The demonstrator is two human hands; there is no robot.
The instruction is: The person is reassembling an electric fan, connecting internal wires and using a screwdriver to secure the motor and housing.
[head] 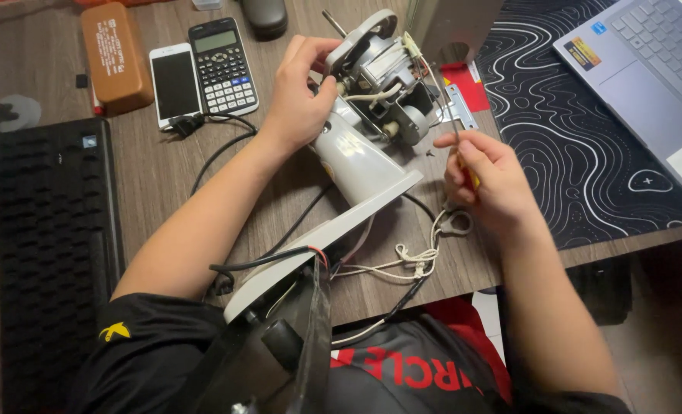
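From my head camera, looking down at the wooden table: my left hand is wrapped around the top of the fan stand, fingers curled and closed on the spot where the grey neck meets the bare motor. The thumb lies across the near side and the fingertips reach over the far side, next to the motor's round white end plate. The stand lies tipped over in the middle of the table, its flat base hanging off the near edge against my lap and the motor pointing to the far right.

My right hand sits just right of the stand, fingers pinched shut around a screwdriver. Its thin shaft points up toward the motor and a bit of yellow handle shows below my thumb. I cannot tell whether the tip touches the motor.

White wires trail loose on the table near my right wrist, and a black cord loops away on the left. Far left lie a calculator, a white phone and a brown case. A black keyboard runs along the left edge, and a laptop rests on a dark patterned mat at the far right.
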